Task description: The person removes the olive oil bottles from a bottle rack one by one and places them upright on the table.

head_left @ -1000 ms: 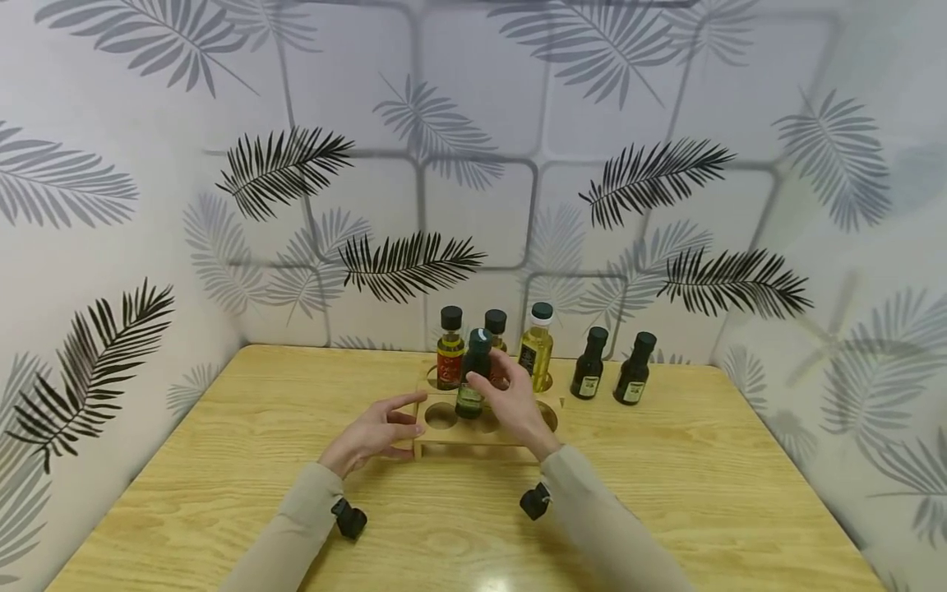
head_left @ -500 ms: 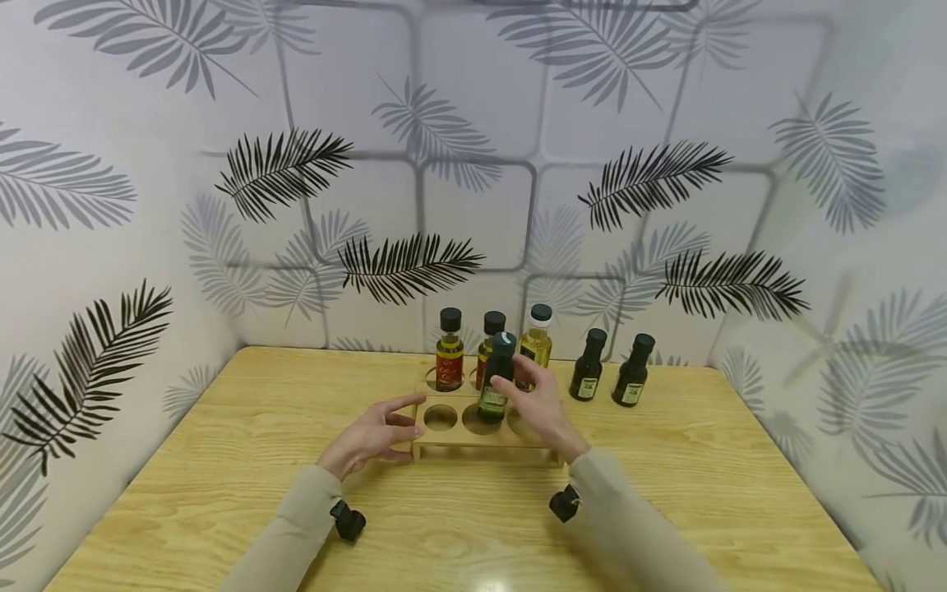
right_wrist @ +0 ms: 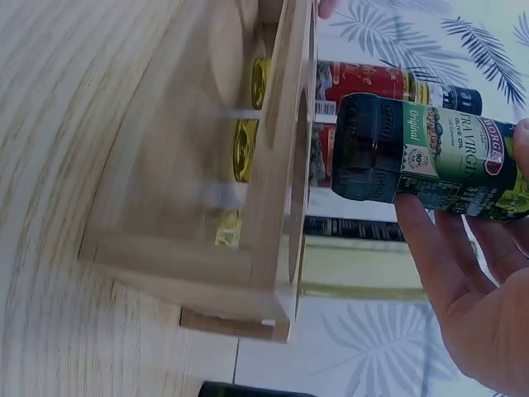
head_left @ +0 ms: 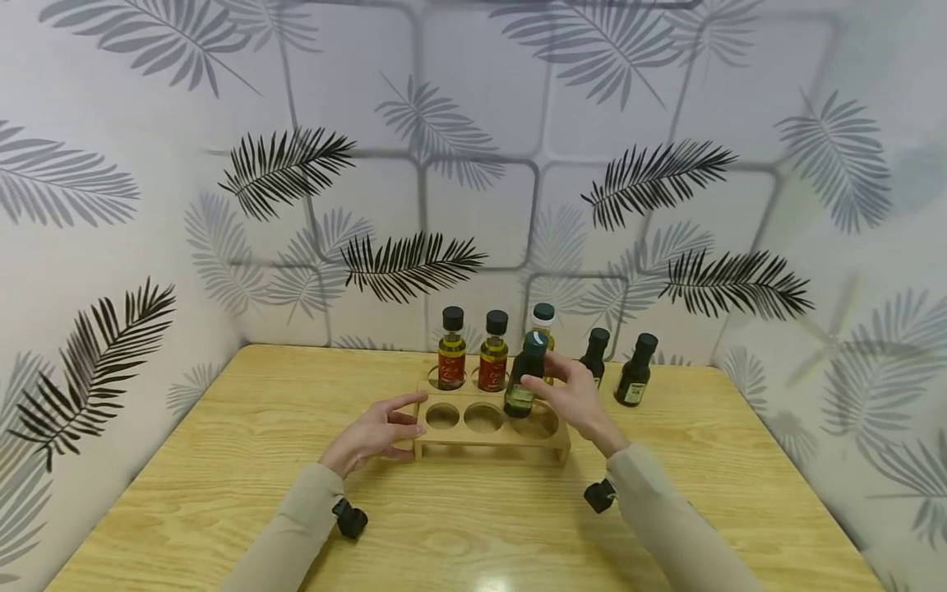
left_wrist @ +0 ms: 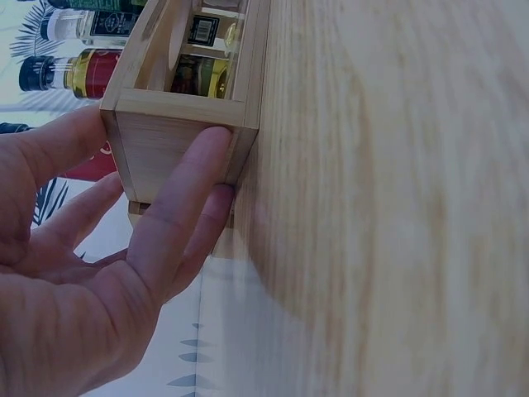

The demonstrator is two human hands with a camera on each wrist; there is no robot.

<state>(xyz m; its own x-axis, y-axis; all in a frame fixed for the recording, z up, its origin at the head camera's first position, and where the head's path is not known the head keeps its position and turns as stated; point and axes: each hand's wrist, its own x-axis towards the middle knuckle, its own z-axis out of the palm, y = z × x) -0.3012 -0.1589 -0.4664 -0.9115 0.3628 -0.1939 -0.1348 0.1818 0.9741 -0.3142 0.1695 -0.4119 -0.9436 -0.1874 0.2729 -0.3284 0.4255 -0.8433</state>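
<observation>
My right hand grips a dark green olive oil bottle with a green cap, slightly tilted over the right front hole of a two-tier wooden rack. In the right wrist view, the olive oil bottle has its base above the rack's top board, with fingers along its side. My left hand touches the rack's left end with extended fingers; the left wrist view has its fingertips against the wooden end panel. The left and middle front holes hold nothing.
On the rack's back tier stand two red-labelled oil bottles and a yellow oil bottle, partly hidden by the held bottle. Two dark bottles stand on the table right of the rack. A patterned wall rises behind.
My right hand has carried the olive oil bottle rightward, from near the left front hole past the middle one to the right front hole. My left hand has stayed at the rack's end.
</observation>
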